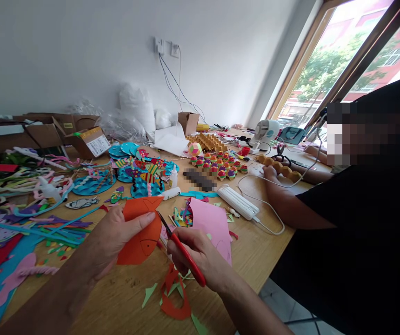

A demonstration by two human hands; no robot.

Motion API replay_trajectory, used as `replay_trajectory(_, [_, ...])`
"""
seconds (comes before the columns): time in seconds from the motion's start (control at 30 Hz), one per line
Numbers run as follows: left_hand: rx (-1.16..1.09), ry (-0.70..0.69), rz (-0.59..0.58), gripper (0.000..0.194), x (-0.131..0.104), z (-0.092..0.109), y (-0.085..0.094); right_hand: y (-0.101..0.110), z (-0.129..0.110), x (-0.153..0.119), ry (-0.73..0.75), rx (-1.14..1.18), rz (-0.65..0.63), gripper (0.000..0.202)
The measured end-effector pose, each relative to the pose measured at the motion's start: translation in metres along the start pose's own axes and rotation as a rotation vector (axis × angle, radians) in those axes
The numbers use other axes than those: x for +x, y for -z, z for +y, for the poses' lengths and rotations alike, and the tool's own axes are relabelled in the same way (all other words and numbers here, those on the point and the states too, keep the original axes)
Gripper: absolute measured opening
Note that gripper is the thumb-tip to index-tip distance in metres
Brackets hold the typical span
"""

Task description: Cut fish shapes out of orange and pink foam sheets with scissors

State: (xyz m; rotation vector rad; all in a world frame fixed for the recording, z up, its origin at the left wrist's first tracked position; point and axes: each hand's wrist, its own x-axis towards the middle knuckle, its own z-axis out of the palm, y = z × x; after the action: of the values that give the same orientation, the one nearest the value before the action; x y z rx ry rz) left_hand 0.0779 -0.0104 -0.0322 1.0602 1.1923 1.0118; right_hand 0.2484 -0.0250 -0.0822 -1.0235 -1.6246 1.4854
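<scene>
The fingers of the right hand [200,257] are curled through and around the handles of the red scissors [189,261], whose blades point up and away, their tips at the right edge of an orange sheet [133,249]. How far apart the blades stand is hard to tell. The fingers of the left hand [114,235] pinch that sheet above the surface [112,300], the thumb lying flat across its front and the others mostly hidden behind it. A fish is drawn on the sheet (tail uppermost, a dark dot for the eye low down), and the blade tips sit close to the tail.

Under the right hand lie curling orange offcuts [175,304] among pale green scraps [149,295]. Just beyond that hand is a pink sheet [214,228], with a white power strip [238,202] farther right.

Past the left hand stand blue discs bearing striped paper fish [153,177], with an upright glue bottle [173,177] just beside them. Pipe cleaners [39,174] are heaped at the far left; painted egg-carton cups [221,164] stand in rows farther back. At the right, a co-worker's hand [272,176] is at an unpainted carton strip [289,173], near a white fan [266,131].
</scene>
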Motion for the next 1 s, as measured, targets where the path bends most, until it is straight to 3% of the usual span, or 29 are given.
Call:
replay_trajectory(0.5, [-0.058, 0.022, 0.022, 0.019, 0.0018, -0.0024, 0.0008, -0.006, -0.001, 0.001, -0.018, 0.008, 0.046, 0.03])
replay_trajectory(0.7, [-0.068, 0.049, -0.012, 0.025, 0.0042, -0.0046, 0.004, -0.0057, 0.0035, 0.0002, 0.006, -0.115, 0.082, 0.029])
replay_trajectory(0.87, [-0.07, 0.03, 0.035, 0.023, 0.0006, -0.0039, 0.0018, -0.0053, 0.0026, -0.0003, 0.03, -0.215, 0.111, 0.031])
replay_trajectory(1.0, [-0.083, 0.015, 0.018, 0.021, -0.0021, -0.0024, -0.0001, -0.0057, -0.0009, -0.0008, 0.008, -0.13, 0.068, 0.027])
